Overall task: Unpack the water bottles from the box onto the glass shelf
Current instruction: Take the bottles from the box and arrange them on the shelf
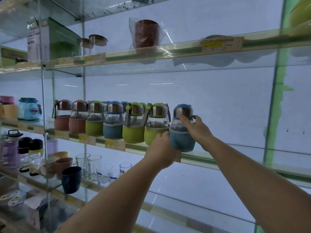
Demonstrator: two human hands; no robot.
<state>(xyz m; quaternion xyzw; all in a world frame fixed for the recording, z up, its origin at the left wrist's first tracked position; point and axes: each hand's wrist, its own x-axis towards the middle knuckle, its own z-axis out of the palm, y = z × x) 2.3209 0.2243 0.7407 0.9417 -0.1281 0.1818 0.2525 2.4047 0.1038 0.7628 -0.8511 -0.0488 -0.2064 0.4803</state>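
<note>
A row of small glass water bottles with pink, green and blue sleeves point(114, 121) fills the glass shelf point(235, 158). The left hand point(161, 152) cups the blue-sleeved glass bottle point(182, 132) from below, probably carrying its weight, while the right hand point(195, 126) grips its neck to steady it at the row's end.

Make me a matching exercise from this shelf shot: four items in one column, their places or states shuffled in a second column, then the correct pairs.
Items:
1. blue-sleeved bottle
2. pink-sleeved bottle
3. red cup in a plastic bag
4. dark blue mug

Places or states:
A. on the upper shelf
B. on the lower shelf, beside clear glasses
C. far left end of the bottle row
D. held by both hands

Pairs: 1-D, 2-C, 3-A, 4-B
</note>
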